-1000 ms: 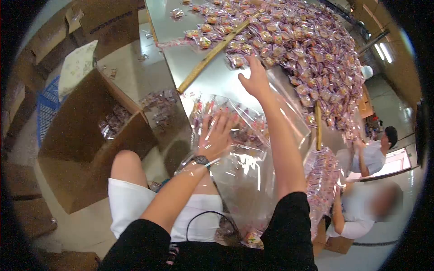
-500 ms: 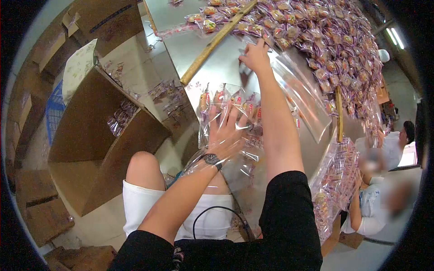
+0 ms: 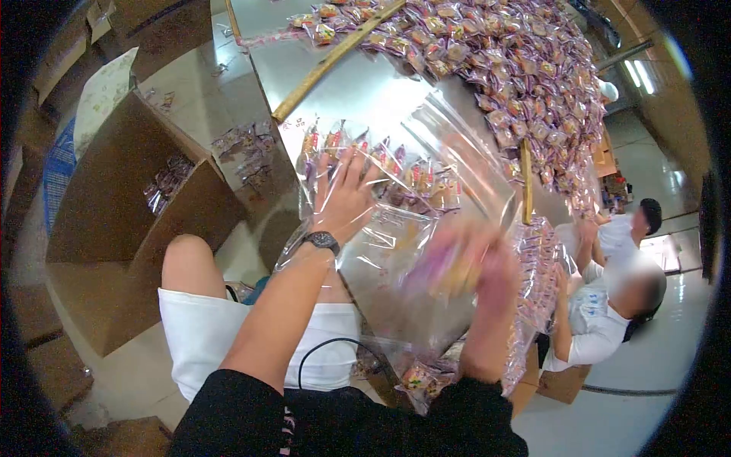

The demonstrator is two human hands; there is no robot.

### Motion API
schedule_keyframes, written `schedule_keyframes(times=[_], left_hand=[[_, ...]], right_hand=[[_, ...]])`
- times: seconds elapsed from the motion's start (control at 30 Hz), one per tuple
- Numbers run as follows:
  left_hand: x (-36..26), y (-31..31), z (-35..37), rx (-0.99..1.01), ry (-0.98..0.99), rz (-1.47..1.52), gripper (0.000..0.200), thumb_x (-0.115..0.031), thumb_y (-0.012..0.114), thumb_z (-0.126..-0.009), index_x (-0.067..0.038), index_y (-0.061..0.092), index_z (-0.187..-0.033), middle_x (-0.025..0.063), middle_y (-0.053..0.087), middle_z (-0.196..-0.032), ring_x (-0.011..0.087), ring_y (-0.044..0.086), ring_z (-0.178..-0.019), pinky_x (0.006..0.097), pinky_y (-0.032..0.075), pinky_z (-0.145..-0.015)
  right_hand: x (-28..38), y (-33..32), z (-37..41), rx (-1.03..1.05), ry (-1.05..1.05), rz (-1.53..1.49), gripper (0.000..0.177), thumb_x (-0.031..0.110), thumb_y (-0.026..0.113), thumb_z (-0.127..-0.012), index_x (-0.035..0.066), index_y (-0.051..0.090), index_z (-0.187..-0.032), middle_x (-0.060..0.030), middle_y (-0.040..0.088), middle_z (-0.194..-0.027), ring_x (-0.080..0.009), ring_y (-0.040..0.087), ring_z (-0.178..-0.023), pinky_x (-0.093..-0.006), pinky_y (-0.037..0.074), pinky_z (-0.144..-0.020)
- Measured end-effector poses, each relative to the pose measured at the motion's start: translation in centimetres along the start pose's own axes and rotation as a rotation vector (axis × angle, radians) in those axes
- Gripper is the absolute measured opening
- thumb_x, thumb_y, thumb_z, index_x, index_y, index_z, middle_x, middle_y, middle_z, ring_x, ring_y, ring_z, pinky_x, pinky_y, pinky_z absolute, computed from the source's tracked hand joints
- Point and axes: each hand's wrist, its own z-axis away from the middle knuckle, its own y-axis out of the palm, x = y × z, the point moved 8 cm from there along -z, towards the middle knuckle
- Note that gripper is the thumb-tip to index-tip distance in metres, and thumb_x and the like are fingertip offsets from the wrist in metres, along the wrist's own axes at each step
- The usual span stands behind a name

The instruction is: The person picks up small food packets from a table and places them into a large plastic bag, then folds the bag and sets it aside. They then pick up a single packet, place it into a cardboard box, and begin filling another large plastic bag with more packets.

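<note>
My left hand [image 3: 344,199] is inside a clear plastic bag [image 3: 384,240], fingers stretched out over a row of small wrapped snacks [image 3: 392,161]. The row lies along the bag's far part on the metal table [image 3: 335,95]. My right hand [image 3: 487,259], smeared by motion, is closed around purple-and-yellow wrapped snacks [image 3: 442,274] above the bag's near right side. Just beyond it, more clear plastic bags [image 3: 457,129] lie flat on the table. Several wrapped snacks [image 3: 426,381] sit close to my right forearm.
A big heap of wrapped snacks [image 3: 525,84] covers the table's far right, edged by wooden strips [image 3: 335,61]. At left stands an open cardboard box [image 3: 114,251], with loose packets [image 3: 244,148] on the floor. Two people [image 3: 601,305] sit at right beside filled bags [image 3: 537,266].
My right hand has come back from near the heap toward me and now holds wrapped snacks. My left hand stays in the bag over the row, where more snacks now show. The view has shifted.
</note>
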Motion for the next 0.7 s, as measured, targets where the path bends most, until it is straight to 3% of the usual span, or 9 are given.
schedule_keyframes(times=[0.03, 0.07, 0.13, 0.23, 0.33, 0.43, 0.47, 0.57, 0.7], left_hand=[[0.0, -0.1, 0.0, -0.006, 0.002, -0.007, 0.064, -0.029, 0.071, -0.081, -0.015, 0.054, -0.141, 0.0170, 0.040, -0.158, 0.0326, 0.029, -0.152, 0.0620, 0.006, -0.125], [0.0, 0.0, 0.1, -0.009, 0.005, -0.017, 0.064, -0.029, 0.071, -0.082, -0.016, 0.053, -0.142, 0.0172, 0.040, -0.157, 0.0330, 0.029, -0.152, 0.0621, 0.006, -0.125], [0.1, 0.5, 0.1, 0.009, 0.015, -0.053, 0.066, -0.029, 0.071, -0.083, -0.015, 0.051, -0.144, 0.0176, 0.041, -0.156, 0.0335, 0.030, -0.151, 0.0621, 0.006, -0.125], [-0.1, -0.2, 0.2, 0.040, 0.015, -0.054, 0.067, -0.029, 0.071, -0.082, -0.014, 0.050, -0.144, 0.0180, 0.041, -0.155, 0.0335, 0.028, -0.152, 0.0614, 0.006, -0.125], [0.0, 0.0, 0.2, 0.028, 0.027, -0.074, 0.073, -0.031, 0.071, -0.083, -0.015, 0.047, -0.149, 0.0183, 0.040, -0.156, 0.0336, 0.028, -0.151, 0.0604, 0.006, -0.125], [0.0, -0.5, 0.1, 0.023, 0.028, -0.070, 0.075, -0.033, 0.070, -0.084, -0.017, 0.044, -0.153, 0.0181, 0.040, -0.156, 0.0338, 0.029, -0.151, 0.0601, 0.008, -0.125], [-0.1, -0.6, 0.3, 0.016, 0.027, -0.063, 0.074, -0.033, 0.070, -0.085, -0.017, 0.045, -0.153, 0.0180, 0.039, -0.157, 0.0339, 0.029, -0.151, 0.0602, 0.008, -0.125], [-0.4, -1.2, 0.1, -0.002, 0.039, 0.049, 0.071, -0.033, 0.071, -0.084, -0.020, 0.050, -0.150, 0.0183, 0.038, -0.157, 0.0352, 0.030, -0.150, 0.0611, 0.011, -0.124], [-0.4, -2.1, -0.6, 0.032, 0.027, 0.190, 0.066, -0.031, 0.074, -0.081, -0.019, 0.057, -0.144, 0.0215, 0.038, -0.157, 0.0380, 0.030, -0.150, 0.0598, 0.012, -0.123]], right_hand=[[-0.8, 2.6, 3.6, 0.175, 0.040, 0.044, 0.017, 0.023, 0.063, -0.088, 0.007, 0.067, -0.090, -0.0310, 0.067, -0.113, -0.0412, 0.069, -0.101, -0.0499, 0.059, -0.080], [-2.3, 5.1, 5.9, 0.149, 0.201, -0.115, 0.018, 0.022, 0.059, -0.088, 0.007, 0.068, -0.086, -0.0297, 0.067, -0.112, -0.0425, 0.068, -0.102, -0.0499, 0.057, -0.085], [-9.4, 7.4, 9.6, 0.086, 0.325, -0.582, 0.031, 0.029, 0.062, -0.093, 0.004, 0.066, -0.109, -0.0232, 0.066, -0.121, -0.0376, 0.066, -0.111, -0.0500, 0.051, -0.098], [-16.1, 6.8, 11.4, -0.396, 0.364, -0.906, 0.040, 0.018, 0.062, -0.092, 0.005, 0.054, -0.128, -0.0223, 0.063, -0.126, -0.0355, 0.065, -0.111, -0.0475, 0.053, -0.096], [-17.7, 4.1, 11.0, -0.855, 0.121, -0.585, 0.056, 0.005, 0.063, -0.091, 0.006, 0.040, -0.142, -0.0209, 0.061, -0.129, -0.0327, 0.066, -0.108, -0.0458, 0.054, -0.094], [-17.7, 2.1, 9.3, -1.006, 0.037, -0.519, 0.054, 0.000, 0.060, -0.093, 0.008, 0.039, -0.142, -0.0191, 0.059, -0.128, -0.0346, 0.064, -0.113, -0.0450, 0.053, -0.096], [-18.0, 0.8, 8.7, -0.948, 0.017, -0.382, 0.058, 0.005, 0.063, -0.095, 0.008, 0.034, -0.146, -0.0164, 0.055, -0.133, -0.0301, 0.060, -0.119, -0.0414, 0.052, -0.098], [-16.6, -2.8, 7.1, -1.102, -0.115, 0.210, 0.064, 0.003, 0.067, -0.093, 0.008, 0.034, -0.148, -0.0133, 0.049, -0.139, -0.0251, 0.056, -0.122, -0.0356, 0.050, -0.099], [-14.7, -4.1, 4.0, -1.049, -0.223, 0.127, 0.065, 0.007, 0.075, -0.091, -0.001, 0.038, -0.144, -0.0167, 0.046, -0.141, -0.0260, 0.047, -0.131, -0.0375, 0.044, -0.108]])
